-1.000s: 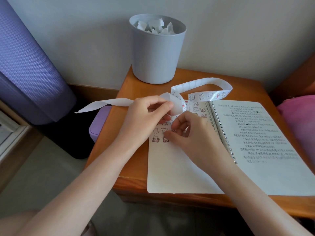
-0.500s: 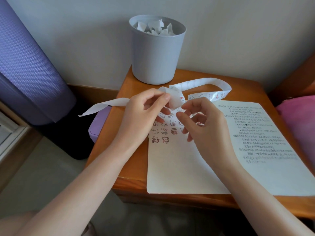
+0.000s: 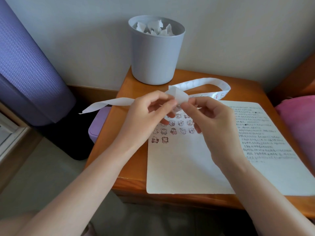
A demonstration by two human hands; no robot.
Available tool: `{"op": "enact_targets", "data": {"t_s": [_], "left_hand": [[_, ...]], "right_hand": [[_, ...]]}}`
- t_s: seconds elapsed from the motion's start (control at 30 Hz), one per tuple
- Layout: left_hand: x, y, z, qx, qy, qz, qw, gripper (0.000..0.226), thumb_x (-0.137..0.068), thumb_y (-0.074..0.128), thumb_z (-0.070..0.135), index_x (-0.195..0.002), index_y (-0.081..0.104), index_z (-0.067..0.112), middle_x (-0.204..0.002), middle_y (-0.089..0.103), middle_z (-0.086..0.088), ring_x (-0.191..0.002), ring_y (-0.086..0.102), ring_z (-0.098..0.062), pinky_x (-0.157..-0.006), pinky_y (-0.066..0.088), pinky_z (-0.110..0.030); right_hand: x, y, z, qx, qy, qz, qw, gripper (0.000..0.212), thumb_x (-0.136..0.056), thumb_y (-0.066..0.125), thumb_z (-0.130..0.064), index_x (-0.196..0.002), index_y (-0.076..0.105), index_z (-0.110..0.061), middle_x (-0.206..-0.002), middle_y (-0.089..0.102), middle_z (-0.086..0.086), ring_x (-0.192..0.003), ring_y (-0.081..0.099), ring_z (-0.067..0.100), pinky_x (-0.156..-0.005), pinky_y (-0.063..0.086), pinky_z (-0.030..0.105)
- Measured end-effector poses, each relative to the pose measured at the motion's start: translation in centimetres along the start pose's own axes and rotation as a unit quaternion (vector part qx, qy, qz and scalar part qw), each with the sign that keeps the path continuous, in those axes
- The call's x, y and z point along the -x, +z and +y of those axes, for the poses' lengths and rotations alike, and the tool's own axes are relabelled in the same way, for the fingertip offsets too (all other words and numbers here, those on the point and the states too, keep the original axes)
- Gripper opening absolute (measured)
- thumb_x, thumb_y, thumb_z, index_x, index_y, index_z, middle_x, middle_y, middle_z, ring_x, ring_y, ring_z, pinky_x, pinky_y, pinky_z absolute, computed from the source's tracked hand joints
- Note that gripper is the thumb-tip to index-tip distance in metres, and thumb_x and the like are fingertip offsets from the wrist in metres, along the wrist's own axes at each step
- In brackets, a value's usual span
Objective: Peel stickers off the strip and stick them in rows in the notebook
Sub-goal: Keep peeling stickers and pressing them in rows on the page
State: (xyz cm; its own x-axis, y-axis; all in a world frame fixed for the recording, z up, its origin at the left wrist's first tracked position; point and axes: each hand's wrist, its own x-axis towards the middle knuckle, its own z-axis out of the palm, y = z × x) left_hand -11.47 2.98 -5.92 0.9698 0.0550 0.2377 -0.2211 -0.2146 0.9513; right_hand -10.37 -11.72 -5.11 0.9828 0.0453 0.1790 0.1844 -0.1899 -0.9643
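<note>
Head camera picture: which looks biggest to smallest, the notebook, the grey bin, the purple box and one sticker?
1. notebook, also nearest the camera
2. grey bin
3. purple box, partly hidden
4. sticker on the page

At 7 o'clock is the left forearm (image 3: 76, 184) and at 5 o'clock the right forearm (image 3: 272, 193). Both are long, slender and uncovered from the frame edge to the wrist. The left hand (image 3: 146, 116) and the right hand (image 3: 209, 123) are bare too, with slim fingers and narrow wrists.

Left hand (image 3: 144, 116) and right hand (image 3: 211, 121) meet raised, fingertips (image 3: 171, 101) seemingly pinching.
</note>
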Motion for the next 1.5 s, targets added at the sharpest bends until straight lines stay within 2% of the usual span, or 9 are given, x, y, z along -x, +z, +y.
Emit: {"op": "enact_targets", "data": {"t_s": [0.13,0.23,0.37,0.5,0.63,0.87,1.0,1.33,1.5], "left_hand": [[-0.15,-0.01,-0.13,-0.006,-0.002,-0.007,1.0,0.012,-0.084,0.069,0.019,-0.094,0.068,0.014,-0.083,0.071,0.005,-0.076,0.069,-0.006,-0.06,0.053,-0.015],[-0.12,-0.02,-0.03,-0.001,0.002,-0.004,1.0,0.009,-0.084,0.069,0.018,-0.093,0.068,0.015,-0.083,0.071,0.004,-0.075,0.069,-0.007,-0.06,0.052,-0.014],[-0.1,0.11,-0.09,-0.001,-0.002,-0.004,1.0,0.006,-0.086,0.067,0.016,-0.092,0.068,0.017,-0.081,0.071,0.002,-0.073,0.068,-0.008,-0.058,0.052,-0.014],[-0.1,0.03,-0.02,0.011,-0.006,-0.001,1.0,0.008,-0.086,0.067,0.016,-0.092,0.066,0.02,-0.081,0.07,0.006,-0.071,0.068,-0.007,-0.057,0.053,-0.015],[-0.11,-0.03,-0.04,0.009,-0.005,-0.009,1.0,0.01,-0.086,0.068,0.017,-0.096,0.067,0.017,-0.084,0.071,0.005,-0.074,0.069,-0.008,-0.057,0.052,-0.015],[-0.2,-0.1,-0.08,0.006,-0.002,-0.014,1.0,0.01,-0.085,0.068,0.019,-0.094,0.068,0.022,-0.085,0.07,0.008,-0.075,0.068,-0.008,-0.056,0.052,-0.015],[-0.2,-0.12,-0.06,-0.003,0.001,-0.012,1.0,0.011,-0.085,0.068,0.019,-0.091,0.067,0.028,-0.087,0.07,0.012,-0.077,0.068,-0.006,-0.056,0.049,-0.012],[-0.24,-0.21,-0.18,-0.013,0.004,-0.014,1.0,0.01,-0.084,0.069,0.019,-0.093,0.07,0.024,-0.086,0.07,0.012,-0.08,0.067,-0.009,-0.057,0.051,-0.014],[-0.2,-0.11,-0.26,-0.013,0.004,-0.014,1.0,0.011,-0.084,0.07,0.018,-0.091,0.07,0.026,-0.085,0.07,0.013,-0.082,0.067,-0.009,-0.057,0.052,-0.013]], "right_hand": [[-0.2,-0.23,-0.02,-0.057,0.055,-0.02,0.997,0.01,-0.083,0.069,-0.023,-0.083,0.071,-0.013,-0.059,0.051,-0.004,-0.058,0.039,0.014,-0.05,0.035,0.017],[-0.32,-0.37,0.07,-0.088,0.078,-0.031,0.993,0.013,-0.082,0.07,-0.023,-0.087,0.07,-0.011,-0.06,0.053,-0.005,-0.055,0.042,0.01,-0.051,0.037,0.018],[-0.18,-0.3,-0.07,0.019,-0.052,0.018,0.998,0.014,-0.083,0.071,-0.018,-0.095,0.065,-0.017,-0.082,0.066,-0.006,-0.064,0.059,0.011,-0.053,0.044,0.021],[0.15,-0.04,-0.09,0.11,-0.123,0.021,0.986,0.009,-0.084,0.069,-0.016,-0.091,0.064,-0.018,-0.083,0.066,-0.012,-0.071,0.06,0.008,-0.059,0.045,0.019],[0.09,0.04,0.1,0.124,-0.125,0.024,0.984,0.006,-0.084,0.069,-0.013,-0.087,0.067,-0.018,-0.079,0.066,-0.015,-0.071,0.059,0.002,-0.06,0.044,0.014],[0.01,-0.09,-0.03,0.122,-0.122,0.019,0.985,0.005,-0.083,0.069,-0.014,-0.087,0.069,-0.018,-0.077,0.066,-0.016,-0.071,0.06,0.003,-0.06,0.048,0.021],[0.02,-0.12,-0.01,0.128,-0.126,0.015,0.984,0.006,-0.083,0.069,-0.014,-0.087,0.069,-0.019,-0.077,0.066,-0.016,-0.071,0.06,0.003,-0.059,0.047,0.018],[-0.12,-0.29,0.09,0.125,-0.118,-0.002,0.985,0.006,-0.083,0.07,-0.013,-0.087,0.069,-0.016,-0.077,0.067,-0.014,-0.069,0.06,0.005,-0.059,0.047,0.021],[-0.23,-0.32,0.0,0.122,-0.109,-0.011,0.986,0.007,-0.082,0.071,-0.012,-0.085,0.068,-0.018,-0.077,0.067,-0.013,-0.069,0.06,0.004,-0.058,0.045,0.016]]}}
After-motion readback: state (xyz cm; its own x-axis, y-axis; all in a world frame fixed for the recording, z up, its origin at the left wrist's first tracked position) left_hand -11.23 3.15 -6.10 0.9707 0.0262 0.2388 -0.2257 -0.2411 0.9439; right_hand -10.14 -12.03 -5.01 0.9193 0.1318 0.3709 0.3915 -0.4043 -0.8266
